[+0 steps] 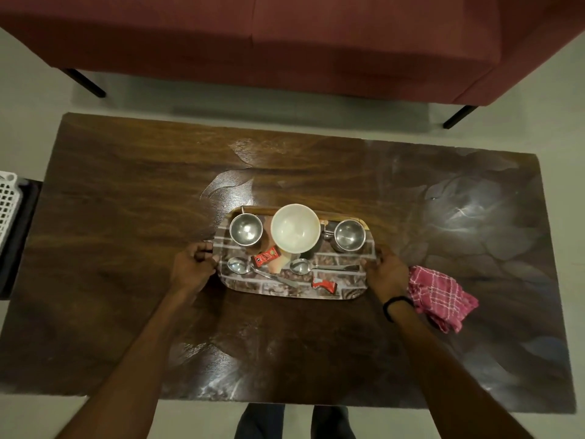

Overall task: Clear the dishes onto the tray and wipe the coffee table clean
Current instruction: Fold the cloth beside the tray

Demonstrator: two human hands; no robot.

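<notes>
A brick-patterned tray (pixel 345 291) sits mid-table on the dark wooden coffee table (pixel 126 248). On it stand a white bowl (pixel 295 228), a steel cup at the left (pixel 246 229) and a steel cup at the right (pixel 349 235). Two spoons (pixel 304 266) and red sachets (pixel 266 255) lie on its near half. My left hand (pixel 193 264) grips the tray's left edge with curled fingers. My right hand (pixel 384 272) grips its right edge. A pink checked cloth (pixel 438 294) lies crumpled on the table just right of my right wrist.
A red sofa (pixel 285 42) on black legs stands beyond the table's far edge. A white lattice basket (pixel 8 201) shows at the left border. My feet (pixel 294 423) are at the table's near edge. Streaky wet smears shine on the right side of the tabletop.
</notes>
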